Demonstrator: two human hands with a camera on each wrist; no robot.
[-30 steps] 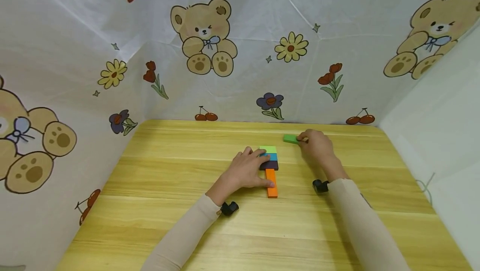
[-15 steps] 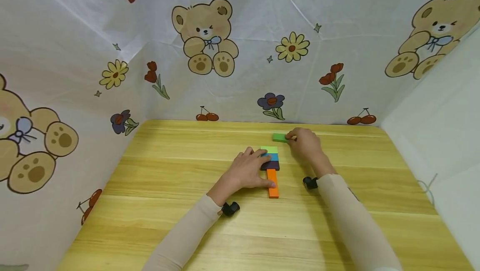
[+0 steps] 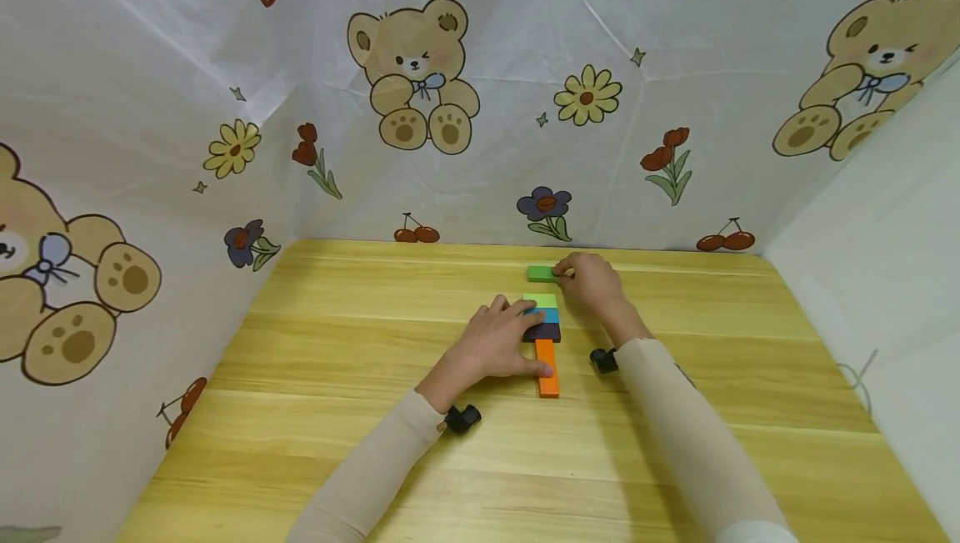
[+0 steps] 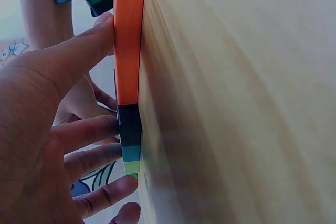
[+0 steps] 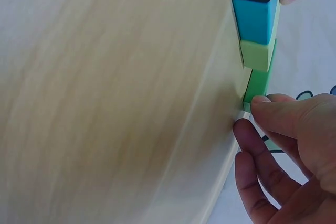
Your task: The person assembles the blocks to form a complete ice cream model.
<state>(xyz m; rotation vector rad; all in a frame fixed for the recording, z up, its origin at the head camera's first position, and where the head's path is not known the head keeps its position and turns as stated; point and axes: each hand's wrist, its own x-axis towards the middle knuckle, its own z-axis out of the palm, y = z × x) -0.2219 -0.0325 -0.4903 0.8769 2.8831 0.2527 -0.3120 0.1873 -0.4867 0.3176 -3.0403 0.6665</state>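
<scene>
My right hand (image 3: 591,283) pinches one end of a flat green block (image 3: 540,274) near the table's back edge. Just in front of it lies a row of blocks side by side: light green (image 3: 542,300), blue (image 3: 552,315) and dark purple (image 3: 547,332). An orange block (image 3: 548,383) points lengthwise toward me from the dark one, making a T-like stem. With fingers spread, my left hand (image 3: 487,344) rests over the row, its thumb on the orange block. In the right wrist view the green block (image 5: 258,83) appears close behind the light green block (image 5: 255,55).
The wooden table (image 3: 360,460) carries these blocks near its middle. White cloth (image 3: 495,67) printed with bears and flowers rises behind and at the left. A plain white panel (image 3: 885,276) stands at the right. Each wrist wears a small black camera.
My right hand has slid the green block left along the table, from right of the row to behind it. The left hand has stayed in place on the blocks.
</scene>
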